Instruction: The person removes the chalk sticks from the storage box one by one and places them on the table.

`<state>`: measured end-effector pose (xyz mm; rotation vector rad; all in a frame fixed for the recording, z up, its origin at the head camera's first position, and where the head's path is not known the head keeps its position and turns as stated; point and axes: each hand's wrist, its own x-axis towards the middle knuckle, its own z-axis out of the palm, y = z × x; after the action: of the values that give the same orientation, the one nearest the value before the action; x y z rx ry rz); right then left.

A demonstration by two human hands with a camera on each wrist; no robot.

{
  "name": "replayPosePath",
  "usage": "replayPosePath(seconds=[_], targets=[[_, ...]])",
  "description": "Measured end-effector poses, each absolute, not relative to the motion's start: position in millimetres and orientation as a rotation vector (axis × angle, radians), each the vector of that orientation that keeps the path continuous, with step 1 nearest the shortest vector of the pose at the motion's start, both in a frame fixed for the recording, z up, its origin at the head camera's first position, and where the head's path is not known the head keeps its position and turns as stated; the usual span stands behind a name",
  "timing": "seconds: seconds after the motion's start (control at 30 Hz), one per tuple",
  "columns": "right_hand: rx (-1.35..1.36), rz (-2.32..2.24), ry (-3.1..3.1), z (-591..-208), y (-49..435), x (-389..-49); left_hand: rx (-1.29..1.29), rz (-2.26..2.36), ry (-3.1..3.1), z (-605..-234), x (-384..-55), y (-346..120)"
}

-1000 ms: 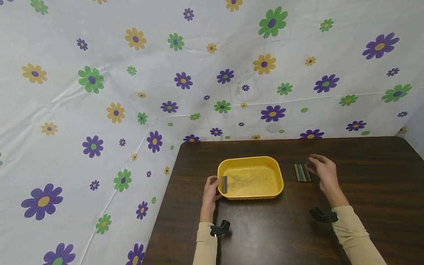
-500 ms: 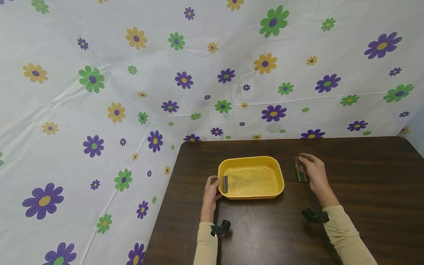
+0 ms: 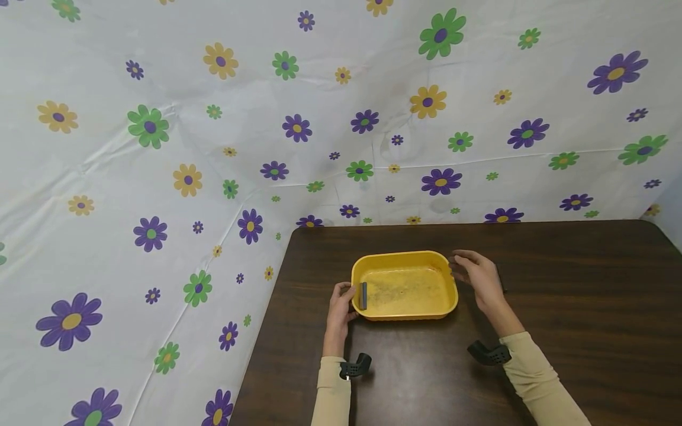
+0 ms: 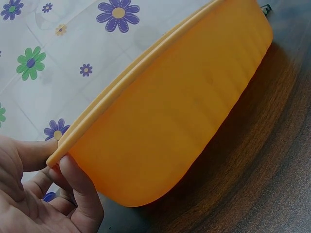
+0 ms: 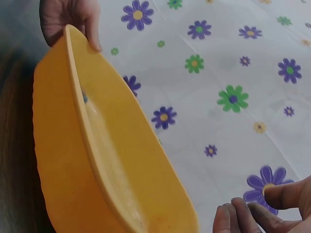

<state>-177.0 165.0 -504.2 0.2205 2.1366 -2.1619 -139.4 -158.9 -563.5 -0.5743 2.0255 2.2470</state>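
Observation:
On the table sits a yellow plastic tub point(image 3: 405, 293) with dark smudges across its floor. Against its left end lie two thin sticks like chalk pastels, a blue one point(image 3: 364, 294) and a brownish one beside it. My left hand point(image 3: 338, 307) pinches the left rim between thumb and fingers, as the left wrist view confirms. My right hand point(image 3: 482, 281) hovers at the tub's right end, fingers loosely bent, fingertips close to the rim. In the right wrist view no stick shows in that right hand point(image 5: 272, 213), whose fingertips look smudged.
A dark stick point(image 3: 501, 278) peeks out behind the right hand, which hides the rest of its row. The brown wooden table point(image 3: 415, 378) meets a white flowered sheet point(image 3: 319, 89) at the back and left. Dark camera mounts sit on both wrists.
My right hand has moved left from the row of green, blue and brown sticks to the tub's right end, and now covers most of the row. The left hand and tub stay put.

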Motion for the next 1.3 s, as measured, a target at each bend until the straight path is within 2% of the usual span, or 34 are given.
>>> replayPosePath(seconds=[0.47, 1.3], targets=[[0.119, -2.154, 2.075, -508, 129, -185, -0.598, 2.242, 2.067, -566, -140, -158], [-0.002, -2.115, 1.972, -519, 41, -179, -0.601, 2.221, 2.079, -564, -139, -159]])
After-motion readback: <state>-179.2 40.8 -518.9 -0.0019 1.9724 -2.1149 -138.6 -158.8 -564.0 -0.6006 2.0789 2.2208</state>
